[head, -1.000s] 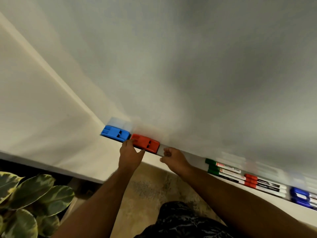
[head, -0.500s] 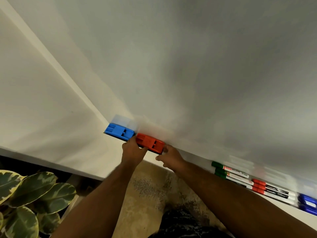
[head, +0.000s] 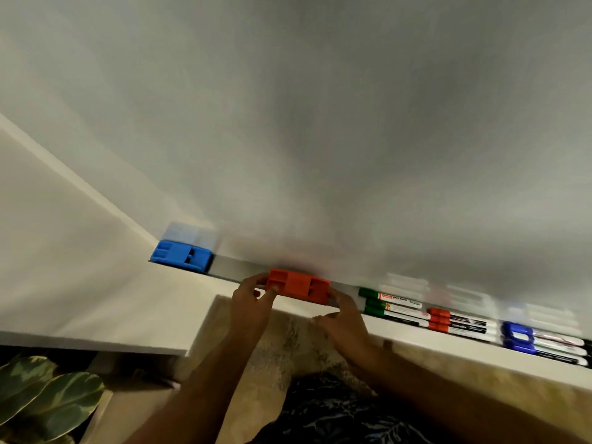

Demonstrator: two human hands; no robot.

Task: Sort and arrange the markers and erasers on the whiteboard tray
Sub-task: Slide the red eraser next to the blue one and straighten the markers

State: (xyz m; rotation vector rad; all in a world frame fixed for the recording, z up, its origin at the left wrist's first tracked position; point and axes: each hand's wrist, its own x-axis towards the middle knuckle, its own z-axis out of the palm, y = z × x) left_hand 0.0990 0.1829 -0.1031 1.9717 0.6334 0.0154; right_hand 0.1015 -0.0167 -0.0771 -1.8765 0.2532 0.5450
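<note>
Two hands are seen at the whiteboard tray [head: 237, 270], one at each end of the red eraser [head: 298, 286]. The left hand [head: 253, 302] is placed at the eraser's left end, with its fingers [head: 272, 291] curled up against the front edge and the thumb near the upper left corner, so that end is pinched. The right hand [head: 344, 325] is set at the eraser's right end, its fingers bent and pressed against that end, while the thumb is held lower, apart from the eraser. The red eraser is thus gripped between both hands on the tray, just in front of the whiteboard [head: 320, 123].

The blue eraser [head: 182, 255] is seen lying flat at the far left end of the tray, well apart from the red one, with a bare stretch of tray between them. To the right of the red eraser, markers are laid lengthwise in colour groups: the green markers [head: 389, 304] nearest, then the red markers [head: 458, 322], then the blue markers [head: 541, 342] toward the right edge of the view. Each group is stacked side by side, caps pointing left.

Variegated plant leaves [head: 48, 395] are visible at the lower left, below the board, and a dark patterned garment [head: 336, 411] is seen at the bottom centre
</note>
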